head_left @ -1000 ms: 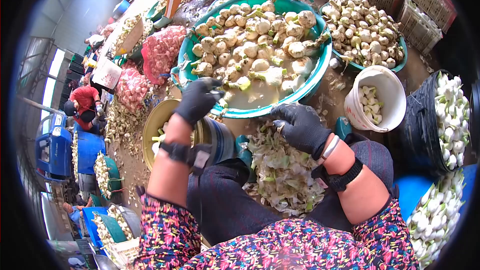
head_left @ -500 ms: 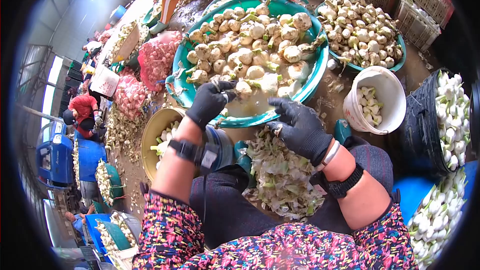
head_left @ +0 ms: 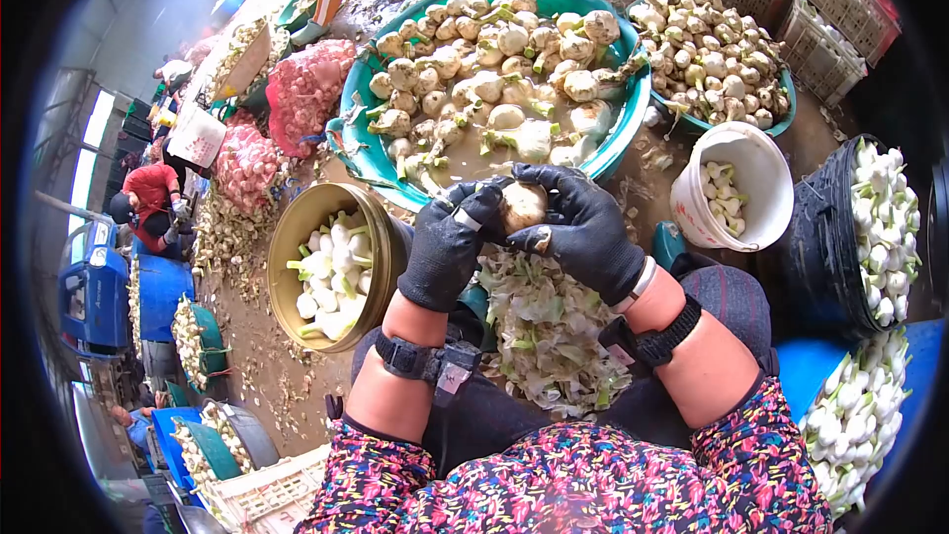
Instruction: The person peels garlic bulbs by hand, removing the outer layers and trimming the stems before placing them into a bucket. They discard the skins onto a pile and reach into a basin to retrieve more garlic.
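Between my two black-gloved hands is a garlic bulb [head_left: 524, 206], brownish white and rounded, just past the near rim of the green tub [head_left: 348, 124]. My right hand [head_left: 590, 237] is closed around its right side, with the thumb below. Curled fingers of my left hand [head_left: 450, 249] press against the left side; whether they also hold a small tool is hidden. Inside the tub, more unpeeled garlic bulbs [head_left: 481, 86] sit in murky water. Underneath my hands, a heap of peeled garlic skins [head_left: 549, 336] lies between my knees.
A tan bucket [head_left: 280, 282] holds cleaned white bulbs on the left. To the right stand a white bucket [head_left: 682, 203] and a full black bucket [head_left: 816, 247]. A second tub of bulbs [head_left: 712, 59] and plastic crates [head_left: 825, 49] are behind. A person in red [head_left: 150, 200] works far left.
My hands have come together nearer my body, in front of the tub's near rim. The garlic bulb is now between them. My left hand has moved right and down from over the tub.
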Available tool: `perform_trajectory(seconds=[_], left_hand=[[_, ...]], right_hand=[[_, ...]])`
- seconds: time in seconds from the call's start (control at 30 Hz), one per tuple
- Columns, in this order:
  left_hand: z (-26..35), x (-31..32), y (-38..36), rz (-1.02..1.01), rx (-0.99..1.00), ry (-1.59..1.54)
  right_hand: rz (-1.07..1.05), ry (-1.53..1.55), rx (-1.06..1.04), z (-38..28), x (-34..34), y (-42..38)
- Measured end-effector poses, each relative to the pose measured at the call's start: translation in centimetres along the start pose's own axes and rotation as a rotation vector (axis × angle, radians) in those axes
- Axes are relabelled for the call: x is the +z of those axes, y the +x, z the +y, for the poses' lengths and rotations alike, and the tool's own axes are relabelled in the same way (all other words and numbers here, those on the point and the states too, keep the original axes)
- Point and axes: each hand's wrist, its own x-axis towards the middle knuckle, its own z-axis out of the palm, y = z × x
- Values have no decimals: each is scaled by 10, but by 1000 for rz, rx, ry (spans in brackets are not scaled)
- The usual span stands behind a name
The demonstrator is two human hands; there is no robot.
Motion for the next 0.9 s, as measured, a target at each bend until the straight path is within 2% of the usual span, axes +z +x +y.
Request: perform_trajectory(seconds=[0.03,0.1,0.23,0.3,0.33,0.4,0.43,0.5,0.53,0.6,0.63,0.7,0.73,0.77,0.83,0.9], left_hand=[[0,0,-1,-1,-1,-2],[2,0,-4,-22,-168,-232],[18,5,-4,45,-128,-329],[16,-3,-2,-55,188,362],[19,-1,-3,-55,188,362],[28,4,-4,8,-99,-107],[24,6,-4,8,-100,-107],[14,9,-5,38,-267,-502],[12,7,-6,38,-268,-501],[12,-1,-8,-24,-194,-186],[11,-2,-9,-25,-196,-186],[9,-2,-10,46,-197,-218],[-7,-1,-8,93,71,25],[-3,-6,-6,69,86,100],[8,-1,-4,49,144,290],[6,0,-6,-28,143,334]], right_hand=[[2,-1,2,-2,-1,-1],[30,244,250,-14,-1,-2],[57,286,309,-16,-5,-1],[36,356,230,-12,-4,0],[36,357,229,-12,-4,0],[24,347,189,-13,-3,0],[24,347,189,-13,-3,-1],[27,202,204,-11,-2,-3],[28,203,205,-10,-3,-3],[64,245,287,-9,-5,-2],[66,247,288,-5,-8,-2],[-157,671,634,-8,-10,0],[-141,614,734,-11,-8,-5],[-292,739,848,-19,-5,-6],[-171,689,772,-5,9,-15],[-175,720,788,-7,4,-12]])
